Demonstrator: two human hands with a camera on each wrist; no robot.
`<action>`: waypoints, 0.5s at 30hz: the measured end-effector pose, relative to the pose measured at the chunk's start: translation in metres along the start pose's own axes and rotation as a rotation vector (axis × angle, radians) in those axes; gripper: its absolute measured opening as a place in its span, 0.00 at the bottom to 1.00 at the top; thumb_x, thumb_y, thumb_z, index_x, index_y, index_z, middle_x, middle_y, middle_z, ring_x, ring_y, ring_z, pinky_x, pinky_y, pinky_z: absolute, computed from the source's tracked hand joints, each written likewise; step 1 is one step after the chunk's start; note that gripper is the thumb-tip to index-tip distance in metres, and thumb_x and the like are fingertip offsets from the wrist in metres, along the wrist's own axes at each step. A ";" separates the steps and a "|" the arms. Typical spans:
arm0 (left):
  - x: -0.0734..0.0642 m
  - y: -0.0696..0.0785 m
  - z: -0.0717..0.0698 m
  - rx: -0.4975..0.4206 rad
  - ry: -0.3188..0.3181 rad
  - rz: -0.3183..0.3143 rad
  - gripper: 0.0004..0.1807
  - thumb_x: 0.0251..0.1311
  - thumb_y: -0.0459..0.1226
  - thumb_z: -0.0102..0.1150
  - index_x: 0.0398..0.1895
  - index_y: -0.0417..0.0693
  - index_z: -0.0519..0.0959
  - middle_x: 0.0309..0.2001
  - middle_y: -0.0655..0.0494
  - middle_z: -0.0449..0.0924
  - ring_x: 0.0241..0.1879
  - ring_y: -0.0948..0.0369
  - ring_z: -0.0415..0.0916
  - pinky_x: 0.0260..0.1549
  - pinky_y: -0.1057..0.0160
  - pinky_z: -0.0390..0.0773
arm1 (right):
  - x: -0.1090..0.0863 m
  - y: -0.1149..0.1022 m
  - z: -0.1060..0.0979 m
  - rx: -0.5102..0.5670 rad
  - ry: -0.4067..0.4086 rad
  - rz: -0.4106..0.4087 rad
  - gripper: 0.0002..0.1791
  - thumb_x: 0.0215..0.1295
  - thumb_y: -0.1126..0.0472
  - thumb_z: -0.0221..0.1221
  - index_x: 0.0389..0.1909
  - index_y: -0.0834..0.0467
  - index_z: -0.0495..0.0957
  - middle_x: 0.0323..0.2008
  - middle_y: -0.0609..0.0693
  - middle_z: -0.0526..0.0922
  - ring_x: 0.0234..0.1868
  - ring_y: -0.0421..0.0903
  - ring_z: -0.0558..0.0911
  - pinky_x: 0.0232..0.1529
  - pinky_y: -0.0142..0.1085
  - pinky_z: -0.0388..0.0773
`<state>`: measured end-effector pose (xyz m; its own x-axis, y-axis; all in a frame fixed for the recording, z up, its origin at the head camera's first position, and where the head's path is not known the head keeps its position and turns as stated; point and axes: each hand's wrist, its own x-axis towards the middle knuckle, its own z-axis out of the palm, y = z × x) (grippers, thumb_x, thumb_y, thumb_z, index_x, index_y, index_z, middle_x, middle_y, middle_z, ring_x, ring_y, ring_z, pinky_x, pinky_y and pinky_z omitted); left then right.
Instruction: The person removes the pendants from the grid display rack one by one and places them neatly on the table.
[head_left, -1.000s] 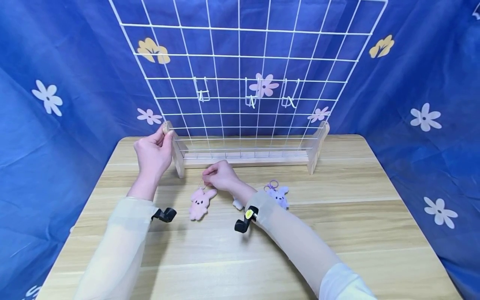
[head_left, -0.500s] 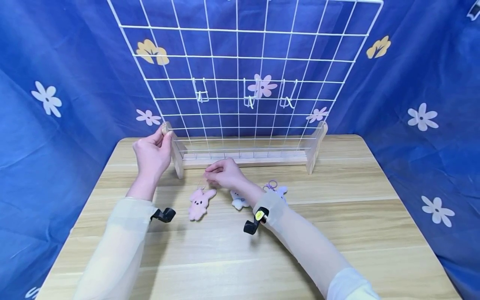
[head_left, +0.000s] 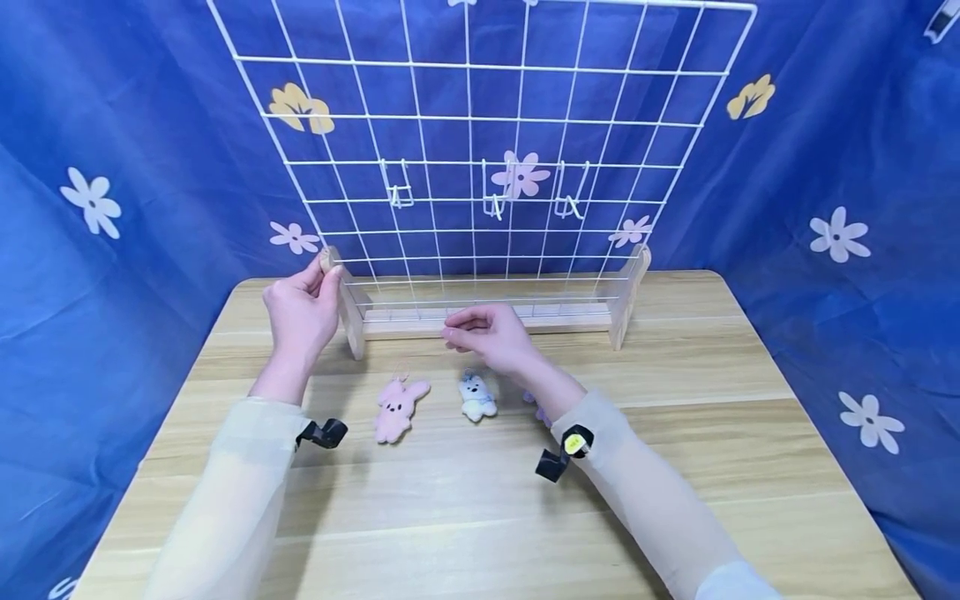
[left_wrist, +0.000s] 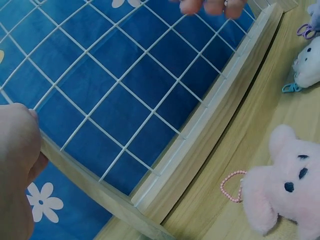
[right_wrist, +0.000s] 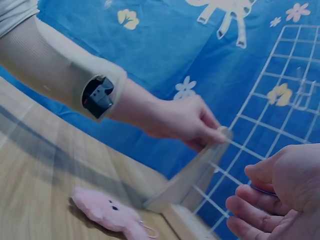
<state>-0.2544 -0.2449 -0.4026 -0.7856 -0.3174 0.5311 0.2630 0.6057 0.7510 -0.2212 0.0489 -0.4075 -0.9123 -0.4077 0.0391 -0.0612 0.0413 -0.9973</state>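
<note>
My left hand [head_left: 300, 312] pinches the top of the wooden left leg [head_left: 350, 321] of a white wire grid rack [head_left: 450, 118]. My right hand [head_left: 491, 335] is in front of the rack's wooden base [head_left: 390, 326], fingers loosely bent with nothing between them, as the right wrist view also shows. Below it on the table lies a white plush keychain [head_left: 477, 398] with a blue loop. To its left is a pink plush rabbit keychain [head_left: 395, 412], its bead chain [left_wrist: 229, 186] plain in the left wrist view. A purple plush keychain [head_left: 542, 412] is mostly hidden under my right forearm.
Three white wire hooks hang on the grid: a left one [head_left: 397, 187], a middle one [head_left: 495, 200] and a right one [head_left: 570, 198]. Blue flowered cloth [head_left: 810, 125] surrounds the wooden table [head_left: 450, 517] at the back and sides.
My right hand has let go of the pink rabbit's chain and moved right and back toward the rack, uncovering the white plush. My left hand stays on the leg.
</note>
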 end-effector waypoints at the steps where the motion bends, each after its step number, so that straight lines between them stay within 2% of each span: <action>1: 0.000 0.000 0.000 -0.006 -0.002 -0.008 0.18 0.71 0.37 0.69 0.61 0.43 0.83 0.52 0.44 0.85 0.50 0.52 0.87 0.43 0.77 0.84 | -0.003 -0.002 -0.004 -0.012 0.009 -0.019 0.12 0.71 0.69 0.67 0.51 0.72 0.84 0.42 0.62 0.89 0.42 0.54 0.90 0.50 0.47 0.90; 6: -0.001 0.000 -0.001 -0.060 -0.021 -0.070 0.20 0.69 0.35 0.70 0.63 0.45 0.83 0.54 0.42 0.85 0.53 0.56 0.85 0.48 0.73 0.84 | -0.021 -0.007 -0.025 -0.070 0.049 -0.083 0.10 0.71 0.68 0.68 0.49 0.69 0.86 0.42 0.59 0.90 0.44 0.62 0.89 0.48 0.47 0.90; 13: -0.003 0.000 -0.003 -0.078 -0.027 -0.079 0.20 0.70 0.37 0.70 0.63 0.45 0.83 0.53 0.41 0.85 0.53 0.57 0.86 0.49 0.73 0.84 | -0.039 -0.011 -0.049 -0.122 0.105 -0.112 0.12 0.71 0.66 0.69 0.49 0.69 0.85 0.44 0.58 0.90 0.45 0.59 0.89 0.45 0.36 0.89; 15: -0.004 0.001 -0.004 -0.088 -0.030 -0.091 0.21 0.70 0.39 0.71 0.63 0.45 0.84 0.53 0.41 0.85 0.52 0.58 0.86 0.49 0.72 0.84 | -0.043 -0.013 -0.054 -0.129 0.120 -0.118 0.11 0.70 0.66 0.69 0.49 0.68 0.86 0.44 0.57 0.90 0.45 0.61 0.88 0.44 0.35 0.89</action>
<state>-0.2488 -0.2460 -0.4021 -0.8248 -0.3450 0.4481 0.2371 0.5084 0.8278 -0.2033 0.1149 -0.3932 -0.9371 -0.3050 0.1699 -0.2148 0.1198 -0.9693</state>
